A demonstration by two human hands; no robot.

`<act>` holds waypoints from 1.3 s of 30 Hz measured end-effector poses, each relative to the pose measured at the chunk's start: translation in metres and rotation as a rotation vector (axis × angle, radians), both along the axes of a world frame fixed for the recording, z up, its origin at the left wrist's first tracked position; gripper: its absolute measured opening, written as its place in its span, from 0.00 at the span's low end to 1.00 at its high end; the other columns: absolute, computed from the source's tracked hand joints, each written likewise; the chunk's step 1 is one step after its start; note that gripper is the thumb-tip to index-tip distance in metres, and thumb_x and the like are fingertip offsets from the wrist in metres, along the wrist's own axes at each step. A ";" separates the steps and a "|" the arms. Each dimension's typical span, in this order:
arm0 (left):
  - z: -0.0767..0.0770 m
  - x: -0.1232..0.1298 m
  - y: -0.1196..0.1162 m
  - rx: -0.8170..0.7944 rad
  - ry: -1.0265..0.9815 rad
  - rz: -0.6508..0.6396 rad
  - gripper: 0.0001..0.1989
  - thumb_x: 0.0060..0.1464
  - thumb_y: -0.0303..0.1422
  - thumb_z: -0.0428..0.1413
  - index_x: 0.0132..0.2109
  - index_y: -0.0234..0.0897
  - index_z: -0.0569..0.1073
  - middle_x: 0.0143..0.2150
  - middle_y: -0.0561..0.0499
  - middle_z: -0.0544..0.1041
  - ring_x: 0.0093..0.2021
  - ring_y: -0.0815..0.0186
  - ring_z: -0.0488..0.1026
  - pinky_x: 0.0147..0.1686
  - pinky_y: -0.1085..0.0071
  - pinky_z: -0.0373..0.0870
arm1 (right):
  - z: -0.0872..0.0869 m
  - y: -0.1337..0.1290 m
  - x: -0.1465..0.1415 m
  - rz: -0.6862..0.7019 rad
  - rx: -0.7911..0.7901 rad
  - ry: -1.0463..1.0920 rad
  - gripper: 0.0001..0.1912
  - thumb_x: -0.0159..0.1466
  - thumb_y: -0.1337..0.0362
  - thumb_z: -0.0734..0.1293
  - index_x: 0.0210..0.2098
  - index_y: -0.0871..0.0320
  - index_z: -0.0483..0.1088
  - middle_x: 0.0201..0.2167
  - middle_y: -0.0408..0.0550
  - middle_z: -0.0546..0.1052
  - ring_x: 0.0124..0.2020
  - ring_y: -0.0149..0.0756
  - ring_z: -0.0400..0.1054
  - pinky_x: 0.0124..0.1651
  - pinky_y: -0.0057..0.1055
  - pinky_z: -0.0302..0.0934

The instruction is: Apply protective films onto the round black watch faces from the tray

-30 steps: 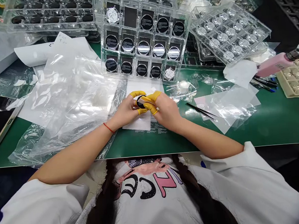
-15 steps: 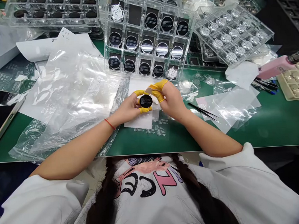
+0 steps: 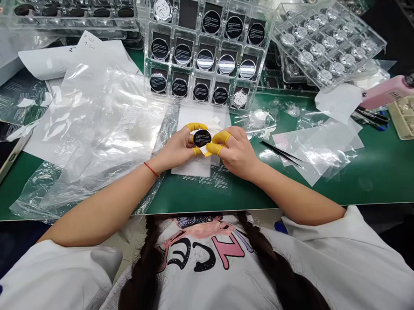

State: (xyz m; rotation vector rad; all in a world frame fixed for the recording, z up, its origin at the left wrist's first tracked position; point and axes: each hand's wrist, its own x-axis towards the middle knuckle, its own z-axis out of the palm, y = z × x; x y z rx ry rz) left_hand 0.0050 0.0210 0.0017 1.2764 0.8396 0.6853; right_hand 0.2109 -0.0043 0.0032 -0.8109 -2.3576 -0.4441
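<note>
My left hand [image 3: 181,146], with yellow finger cots, grips a round watch head [image 3: 202,138] by its rim. A black film with small white print covers the face turned up towards me. At the lower right edge of the watch head, my right hand [image 3: 233,148] is closed in a pinch, also in yellow finger cots. A small white flat piece [image 3: 204,149] shows at its fingertips; what it is made of I cannot tell. White sheets [image 3: 193,167] and a clear film with white print [image 3: 220,178] lie beneath the hands.
A clear tray [image 3: 202,73] of black-faced watch heads leans just beyond my hands. Another clear tray [image 3: 330,44] stands at the back right. Black tweezers [image 3: 282,152] lie right of my hand, near a pink bottle [image 3: 385,92]. Plastic bags [image 3: 114,128] and a phone [image 3: 3,153] are at left.
My right hand has moved down from above the watch head to its lower right edge, with the small flat piece at its fingertips. My left hand keeps its grip.
</note>
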 end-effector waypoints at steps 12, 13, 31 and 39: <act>-0.002 0.001 0.001 -0.002 0.000 0.000 0.31 0.43 0.27 0.67 0.54 0.35 0.65 0.36 0.54 0.77 0.37 0.70 0.75 0.38 0.73 0.72 | 0.007 0.007 0.001 -0.060 -0.145 0.157 0.09 0.70 0.66 0.61 0.44 0.54 0.73 0.37 0.48 0.74 0.42 0.38 0.63 0.45 0.37 0.58; -0.002 0.001 0.001 0.008 0.014 -0.007 0.31 0.43 0.27 0.67 0.54 0.35 0.65 0.35 0.54 0.76 0.35 0.71 0.74 0.36 0.74 0.71 | 0.007 0.008 -0.001 -0.050 -0.115 0.120 0.09 0.70 0.67 0.61 0.42 0.54 0.74 0.37 0.49 0.74 0.44 0.39 0.62 0.46 0.38 0.57; 0.010 -0.001 0.000 0.076 0.119 -0.096 0.28 0.48 0.26 0.63 0.56 0.33 0.65 0.31 0.56 0.74 0.30 0.75 0.71 0.29 0.78 0.66 | 0.011 0.007 0.009 -0.045 -0.064 0.033 0.15 0.69 0.72 0.59 0.42 0.50 0.75 0.38 0.46 0.74 0.48 0.38 0.62 0.55 0.40 0.57; 0.004 -0.003 0.002 0.140 0.123 -0.135 0.27 0.48 0.30 0.64 0.55 0.35 0.67 0.31 0.56 0.73 0.29 0.73 0.69 0.28 0.77 0.63 | 0.016 0.014 0.018 -0.003 -0.325 -0.196 0.17 0.71 0.68 0.56 0.40 0.46 0.75 0.44 0.45 0.76 0.57 0.38 0.63 0.67 0.48 0.50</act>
